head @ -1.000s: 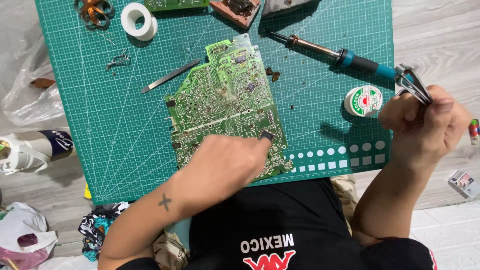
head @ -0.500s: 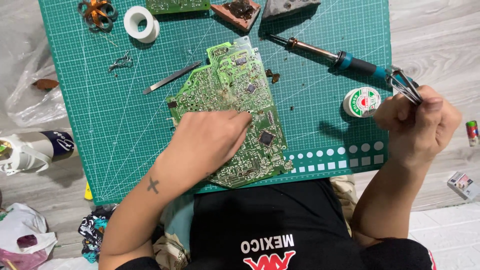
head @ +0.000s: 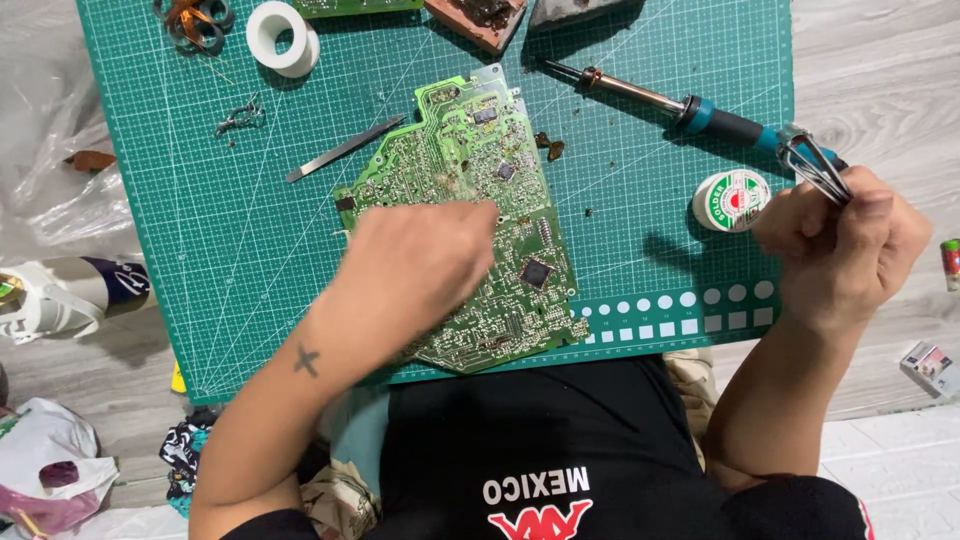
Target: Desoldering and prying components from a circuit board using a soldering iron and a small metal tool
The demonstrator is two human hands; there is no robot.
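Observation:
A green circuit board point(head: 480, 170) lies on the green cutting mat point(head: 220, 260). My left hand point(head: 420, 260) rests on the middle of the board, fingers curled, covering part of it. My right hand point(head: 845, 245) is raised at the mat's right edge and grips metal tweezers point(head: 812, 165), whose tips point up and left. A soldering iron point(head: 690, 110) with a blue handle lies just above that hand, and a solder spool point(head: 732, 200) sits to its left.
A flat metal tool point(head: 345, 148) lies left of the board. A tape roll point(head: 282, 36), copper braid point(head: 192, 20) and a brown block point(head: 478, 16) sit along the mat's far edge. Plastic bags point(head: 40, 170) and a bottle point(head: 70, 290) lie on the floor at left.
My left hand has slid up the board from its lower corner to its middle. My right hand with the tweezers has stayed by the mat's right edge.

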